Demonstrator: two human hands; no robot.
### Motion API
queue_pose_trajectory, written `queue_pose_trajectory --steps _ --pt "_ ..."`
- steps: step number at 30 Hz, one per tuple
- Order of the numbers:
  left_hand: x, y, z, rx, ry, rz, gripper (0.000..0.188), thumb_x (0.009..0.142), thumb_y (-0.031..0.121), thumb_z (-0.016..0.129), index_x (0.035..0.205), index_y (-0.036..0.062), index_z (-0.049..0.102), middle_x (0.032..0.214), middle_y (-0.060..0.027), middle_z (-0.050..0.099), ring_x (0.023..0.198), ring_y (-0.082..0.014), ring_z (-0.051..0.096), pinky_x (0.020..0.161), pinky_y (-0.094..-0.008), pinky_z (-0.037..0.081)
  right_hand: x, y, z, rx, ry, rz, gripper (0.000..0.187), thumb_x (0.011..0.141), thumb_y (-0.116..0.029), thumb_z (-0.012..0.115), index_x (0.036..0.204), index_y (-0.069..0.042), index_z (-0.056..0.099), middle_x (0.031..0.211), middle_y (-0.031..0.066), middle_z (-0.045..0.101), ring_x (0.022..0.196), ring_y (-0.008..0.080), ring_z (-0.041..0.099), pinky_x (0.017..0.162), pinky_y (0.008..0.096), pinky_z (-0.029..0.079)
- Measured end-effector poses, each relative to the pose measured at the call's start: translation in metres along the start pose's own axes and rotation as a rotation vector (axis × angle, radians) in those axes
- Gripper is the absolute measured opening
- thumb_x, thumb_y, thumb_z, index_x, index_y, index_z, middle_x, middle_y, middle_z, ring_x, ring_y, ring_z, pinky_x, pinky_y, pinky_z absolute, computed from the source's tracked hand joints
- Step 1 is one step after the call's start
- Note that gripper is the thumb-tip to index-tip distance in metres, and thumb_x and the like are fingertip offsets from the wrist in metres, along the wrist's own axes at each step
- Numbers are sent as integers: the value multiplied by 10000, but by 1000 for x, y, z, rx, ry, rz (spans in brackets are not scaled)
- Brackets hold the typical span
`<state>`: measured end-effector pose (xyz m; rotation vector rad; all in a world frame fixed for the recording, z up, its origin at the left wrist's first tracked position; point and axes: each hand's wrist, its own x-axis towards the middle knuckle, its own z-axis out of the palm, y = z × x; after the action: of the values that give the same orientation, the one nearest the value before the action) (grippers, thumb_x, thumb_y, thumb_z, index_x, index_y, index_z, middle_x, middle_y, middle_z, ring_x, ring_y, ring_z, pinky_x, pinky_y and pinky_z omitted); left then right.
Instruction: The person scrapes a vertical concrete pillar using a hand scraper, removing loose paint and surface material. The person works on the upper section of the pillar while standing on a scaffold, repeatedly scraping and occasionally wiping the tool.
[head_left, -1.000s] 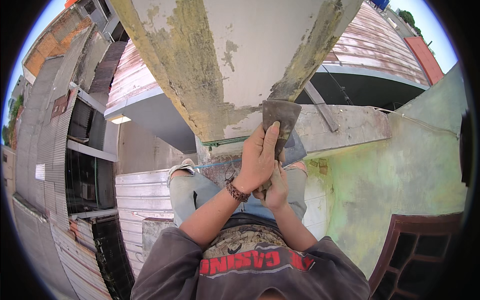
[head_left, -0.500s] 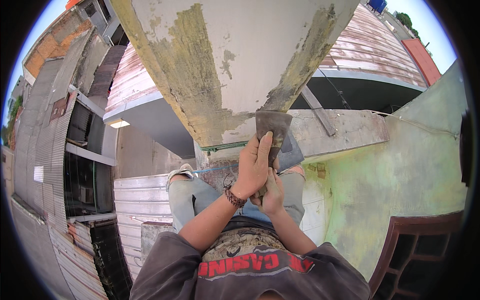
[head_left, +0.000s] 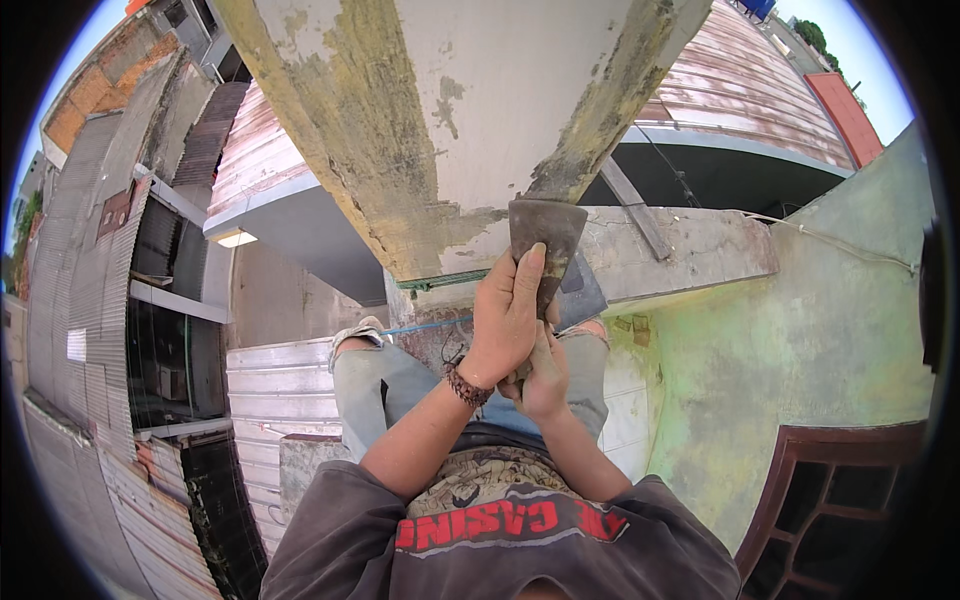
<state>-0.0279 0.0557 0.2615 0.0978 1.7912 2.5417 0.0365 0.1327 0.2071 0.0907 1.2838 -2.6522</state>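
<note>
A wide-bladed scraper (head_left: 547, 228) stands with its dark blade up against the lower right edge of a pillar (head_left: 490, 110). The pillar's pale coating is worn away in yellowish-grey strips along both sides. My left hand (head_left: 506, 312), with a braided bracelet at the wrist, is closed around the scraper near the blade, its thumb lying on the blade's face. Just below, my right hand (head_left: 545, 380) is wrapped round the handle, most of which the fingers hide.
A flat grey plate (head_left: 583, 295) lies behind the scraper, by my right knee. A concrete ledge (head_left: 700, 250) with a plank (head_left: 635, 210) runs right toward a green wall (head_left: 780, 340). Corrugated roofs (head_left: 280, 400) lie lower at left. A blue cord (head_left: 425, 326) crosses between my knees.
Both hands and the scraper have shifted slightly upward along the pillar's right edge. The grip is the same, and the view has tilted a little.
</note>
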Motion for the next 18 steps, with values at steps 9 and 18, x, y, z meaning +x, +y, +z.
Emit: queue_pose_trajectory --steps 9,18 --pt "-1 11 9 24 31 58 304 1030 314 461 981 39 581 666 14 543 506 -43 481 445 -223 373 1 -11 8 11 21 -52 314 1049 -306 359 980 -43 515 599 33 510 382 93 431 325 219 307" --pt "2 21 7 54 -8 91 309 1030 309 462 981 23 568 744 -8 601 567 -59 544 493 -215 440 1 -17 17 -14 65 -35 339 1042 -358 374 1011 -53 518 594 32 502 391 104 441 330 227 310"
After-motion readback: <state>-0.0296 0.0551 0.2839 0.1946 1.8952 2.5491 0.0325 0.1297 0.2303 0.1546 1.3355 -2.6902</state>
